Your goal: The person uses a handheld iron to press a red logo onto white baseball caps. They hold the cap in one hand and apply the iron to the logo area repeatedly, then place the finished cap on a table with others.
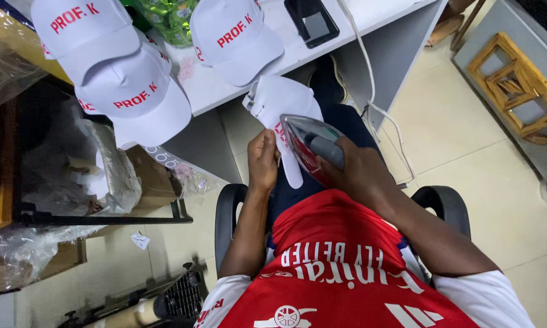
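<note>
My left hand point(263, 159) grips the brim side of a white cap point(279, 103) with red print, held over my lap. My right hand point(356, 173) is closed round the grey handle of a clothes iron point(307, 143), whose red-and-clear body presses against the cap's front. The iron's white cord point(370, 91) runs up across the table edge and down beside its panel. I sit in a black office chair point(228, 206), wearing a red and white shirt.
On the white table point(297, 51) lie three more white printed caps point(133, 91), a black phone point(311, 21) and a green packet point(170, 18). A dark shelf with plastic-wrapped goods point(73, 170) stands at left. A wooden frame point(516, 85) is at right.
</note>
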